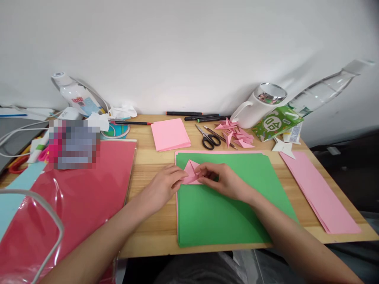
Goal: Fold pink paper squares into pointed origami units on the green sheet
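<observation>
A partly folded piece of pink paper lies at the upper left of a stack of green paper. My left hand pinches its left corner between thumb and fingers. On its right side my right hand grips an edge with thumb and fingertips, the fingers curled. The paper has a pointed top and a raised flap between the hands. Fingertips hide parts of both its sides.
Behind the hands are square pink sheets, scissors, folded pink pieces, markers and a white mug. Pink strips lie at right, near a clear bottle. A red plastic-covered sheet fills the left.
</observation>
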